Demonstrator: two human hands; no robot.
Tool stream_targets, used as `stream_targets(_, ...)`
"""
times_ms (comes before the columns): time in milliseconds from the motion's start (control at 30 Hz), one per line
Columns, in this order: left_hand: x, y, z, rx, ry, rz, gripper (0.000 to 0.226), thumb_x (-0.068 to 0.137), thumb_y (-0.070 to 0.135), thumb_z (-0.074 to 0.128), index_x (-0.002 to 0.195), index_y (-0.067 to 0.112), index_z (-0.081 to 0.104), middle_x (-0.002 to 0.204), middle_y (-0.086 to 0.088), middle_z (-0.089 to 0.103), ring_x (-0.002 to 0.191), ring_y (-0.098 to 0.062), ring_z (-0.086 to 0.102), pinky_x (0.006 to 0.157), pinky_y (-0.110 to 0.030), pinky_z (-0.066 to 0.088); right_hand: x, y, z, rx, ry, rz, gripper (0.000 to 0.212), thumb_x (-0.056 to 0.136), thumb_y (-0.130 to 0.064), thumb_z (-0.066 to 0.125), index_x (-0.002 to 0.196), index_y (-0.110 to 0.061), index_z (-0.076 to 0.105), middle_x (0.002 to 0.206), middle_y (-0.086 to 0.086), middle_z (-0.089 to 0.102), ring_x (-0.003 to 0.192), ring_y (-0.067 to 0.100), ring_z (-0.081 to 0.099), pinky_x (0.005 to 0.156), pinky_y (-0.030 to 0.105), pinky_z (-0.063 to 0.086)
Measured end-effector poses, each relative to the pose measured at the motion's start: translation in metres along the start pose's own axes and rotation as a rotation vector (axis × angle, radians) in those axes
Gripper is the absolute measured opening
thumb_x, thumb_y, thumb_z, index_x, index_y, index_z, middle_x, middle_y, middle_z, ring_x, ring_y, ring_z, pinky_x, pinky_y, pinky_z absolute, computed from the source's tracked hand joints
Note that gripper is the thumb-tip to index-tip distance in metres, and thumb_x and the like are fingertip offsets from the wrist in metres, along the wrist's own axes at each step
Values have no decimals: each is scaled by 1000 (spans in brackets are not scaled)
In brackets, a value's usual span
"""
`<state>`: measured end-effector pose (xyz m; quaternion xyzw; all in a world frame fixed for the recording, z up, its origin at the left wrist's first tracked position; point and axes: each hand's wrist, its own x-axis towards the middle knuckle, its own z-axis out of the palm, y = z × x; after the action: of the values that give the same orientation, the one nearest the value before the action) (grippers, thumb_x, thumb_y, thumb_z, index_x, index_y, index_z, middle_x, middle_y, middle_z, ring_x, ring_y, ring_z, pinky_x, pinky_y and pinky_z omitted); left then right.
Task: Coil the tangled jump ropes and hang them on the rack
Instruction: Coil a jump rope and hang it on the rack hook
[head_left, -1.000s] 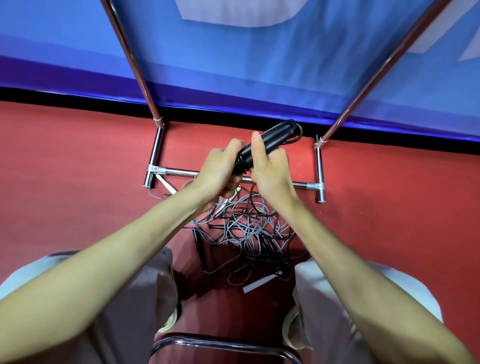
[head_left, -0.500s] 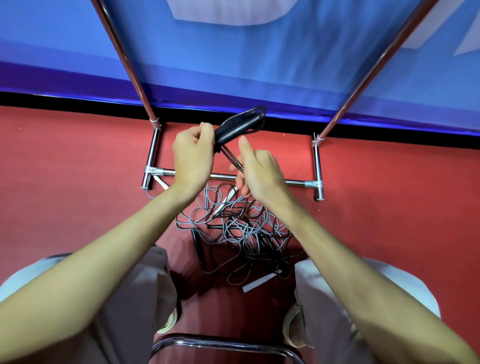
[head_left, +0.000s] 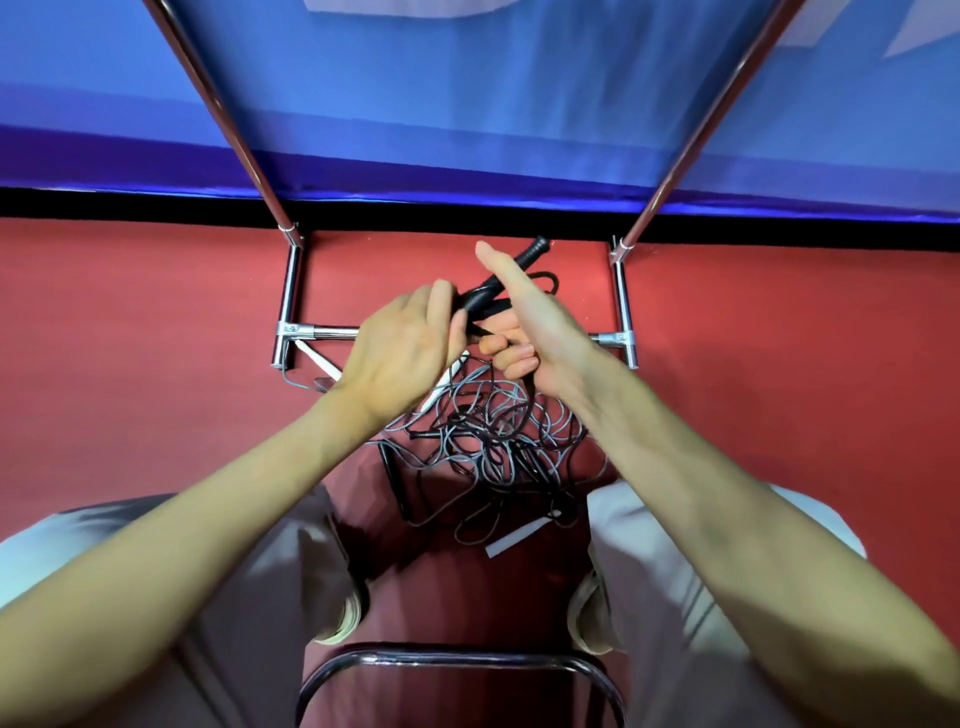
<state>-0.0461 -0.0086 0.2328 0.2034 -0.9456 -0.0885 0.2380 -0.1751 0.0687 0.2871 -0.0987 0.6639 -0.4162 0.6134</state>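
Note:
A tangled heap of grey and black jump ropes (head_left: 493, 431) lies on the red floor between my knees. Above it I hold black rope handles (head_left: 511, 267) together. My left hand (head_left: 405, 353) grips their lower end. My right hand (head_left: 524, 322) curls its lower fingers round the cord just below the handles, thumb and forefinger stretched up along them. A black cord runs from the handles down into the heap. The chrome rack (head_left: 291, 291) stands just behind, its base crossbar partly hidden by my hands.
Two slanted rack posts (head_left: 691, 135) rise in front of a blue banner. Another black handle (head_left: 395, 478) and a white strip (head_left: 517, 540) lie on the floor by the heap. A chair's metal rail (head_left: 457, 662) is below, my knees on either side.
My hands came back together over the handles after parting half a second ago. The handles tipped to point up and right, and my right hand closed on the cord.

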Motion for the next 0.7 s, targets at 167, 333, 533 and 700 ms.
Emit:
stream_targets(167,-2,-2,3,48,50,120,23,95,25,39,107,5,41,75,-20,60,61,-37,60,44,-38,47,1,11,3,60,78,-26,48,86,-54,63,58,-18,46,51,-4,33,32,4,22,29,16,14)
stream_targets(333,3,1,-7,10,104,99,16,95,19,38,105,7,40,73,-20,64,56,-36,61,42,-36,46,2,13,8,259,112,-105,39,89,-26,65,60,-20,39,44,-9,29,34,4,18,32,17,12)
stream_targets(533,13,4,-15,-41,167,-30,18,96,20,39,106,7,47,73,-18,65,56,-36,59,46,-34,40,3,10,16,352,95,-293,42,94,-19,61,60,-19,37,41,-10,26,33,3,17,32,16,12)
stream_targets(700,17,22,-17,-577,204,-623,30,104,32,31,97,7,47,68,-2,53,58,-28,52,58,-45,44,7,4,14,181,153,-538,41,95,-9,59,58,-15,41,45,-6,27,35,5,22,35,16,19)
